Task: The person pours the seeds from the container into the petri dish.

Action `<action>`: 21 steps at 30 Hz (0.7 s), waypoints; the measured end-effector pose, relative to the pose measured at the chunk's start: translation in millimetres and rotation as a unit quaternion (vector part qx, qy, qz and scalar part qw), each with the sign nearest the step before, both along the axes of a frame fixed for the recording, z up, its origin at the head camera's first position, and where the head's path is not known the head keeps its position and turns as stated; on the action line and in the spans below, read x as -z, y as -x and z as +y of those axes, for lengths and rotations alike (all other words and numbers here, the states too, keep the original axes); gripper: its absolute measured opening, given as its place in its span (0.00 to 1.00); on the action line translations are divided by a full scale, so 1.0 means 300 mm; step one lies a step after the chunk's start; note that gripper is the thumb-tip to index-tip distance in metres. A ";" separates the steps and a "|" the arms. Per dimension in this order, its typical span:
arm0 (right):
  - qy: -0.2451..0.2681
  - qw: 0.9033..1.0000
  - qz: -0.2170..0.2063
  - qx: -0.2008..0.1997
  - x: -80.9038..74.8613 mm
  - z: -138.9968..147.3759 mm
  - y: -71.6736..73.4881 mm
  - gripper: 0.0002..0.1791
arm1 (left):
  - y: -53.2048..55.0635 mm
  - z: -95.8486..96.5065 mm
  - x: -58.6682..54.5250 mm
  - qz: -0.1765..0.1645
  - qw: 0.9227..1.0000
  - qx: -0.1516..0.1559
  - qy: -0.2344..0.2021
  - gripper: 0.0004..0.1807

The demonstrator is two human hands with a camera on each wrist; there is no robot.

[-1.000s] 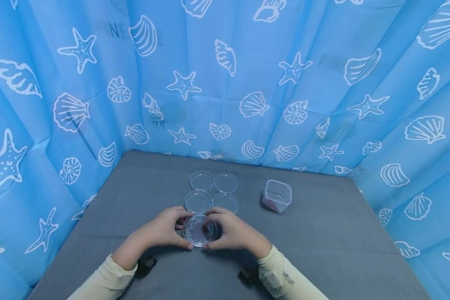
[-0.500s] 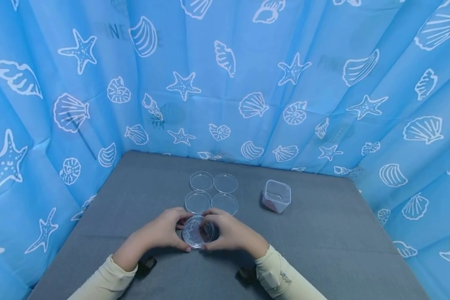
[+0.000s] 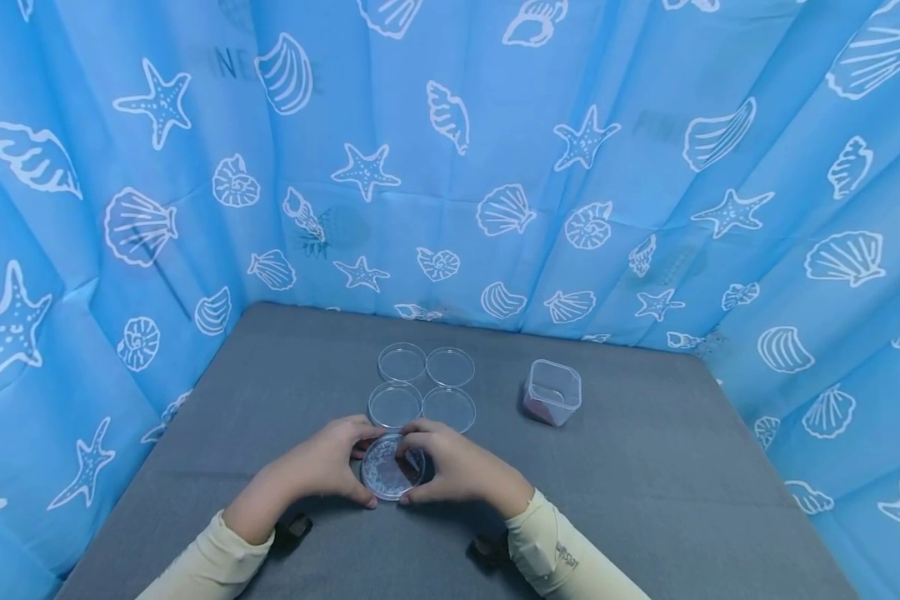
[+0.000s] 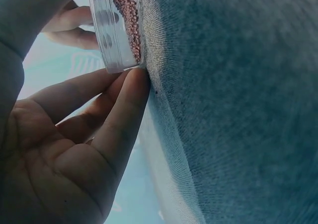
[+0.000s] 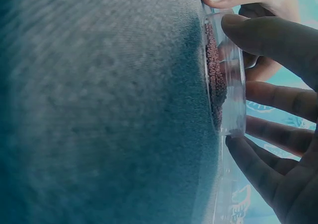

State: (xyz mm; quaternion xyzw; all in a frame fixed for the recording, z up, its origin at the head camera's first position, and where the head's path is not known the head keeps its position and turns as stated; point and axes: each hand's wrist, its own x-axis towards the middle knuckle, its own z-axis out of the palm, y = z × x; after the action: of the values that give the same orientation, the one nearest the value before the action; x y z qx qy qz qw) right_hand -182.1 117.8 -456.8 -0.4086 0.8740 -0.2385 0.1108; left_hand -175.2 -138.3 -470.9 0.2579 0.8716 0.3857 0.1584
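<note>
On the grey table, a clear round petri dish (image 3: 381,477) stands between both hands, its surface spotted with whitish marks in the head view. Reddish grains (image 5: 213,70) lie in its bottom, as the right wrist view shows. My left hand (image 3: 333,460) holds the left side of the dish, thumb at the near edge and fingers toward the far edge. From the right, my right hand (image 3: 465,471) grips the rim, its thumb near and its fingers reaching over the far side. The left wrist view shows the dish wall (image 4: 104,33) at my fingertips.
Several clear petri dishes (image 3: 395,406) stand in a two-by-two group just beyond the hands. A square clear plastic tub (image 3: 553,392) with something reddish low inside stands to the right. Blue shell-patterned curtains (image 3: 450,167) border the table's back and sides.
The petri dish and my right hand have shifted slightly toward the near left. My left hand has stayed almost in place. The other dishes and the tub have not moved on the table.
</note>
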 end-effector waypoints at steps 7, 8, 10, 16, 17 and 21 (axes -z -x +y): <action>-0.015 1.000 -0.008 -0.003 -0.010 0.003 -0.005 0.30 | 0.002 0.003 0.005 0.002 1.000 0.007 0.003 0.53; -0.016 1.000 -0.010 -0.002 -0.011 0.004 -0.006 0.29 | 0.002 0.002 0.005 0.003 1.000 0.010 0.001 0.52; -0.017 1.000 -0.013 -0.002 -0.012 0.005 -0.007 0.29 | 0.000 0.003 0.003 0.005 1.000 0.014 0.000 0.52; -0.019 1.000 -0.012 -0.007 -0.015 0.007 -0.012 0.30 | -0.011 0.005 -0.005 0.032 0.999 0.018 0.027 0.53; -0.021 1.000 -0.013 -0.008 -0.017 0.007 -0.014 0.30 | -0.012 0.005 -0.006 0.035 0.999 0.018 0.031 0.53; -0.030 0.999 -0.016 -0.011 -0.023 0.014 -0.019 0.30 | -0.016 0.005 -0.010 0.032 0.999 0.018 0.026 0.53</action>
State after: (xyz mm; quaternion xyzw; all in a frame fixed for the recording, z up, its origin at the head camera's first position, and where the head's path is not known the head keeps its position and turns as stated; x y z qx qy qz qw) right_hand -176.2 122.0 -449.7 -0.4107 0.8744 -0.2173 0.1396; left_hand -170.4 -136.7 -467.9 0.2816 0.8811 0.3517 0.1439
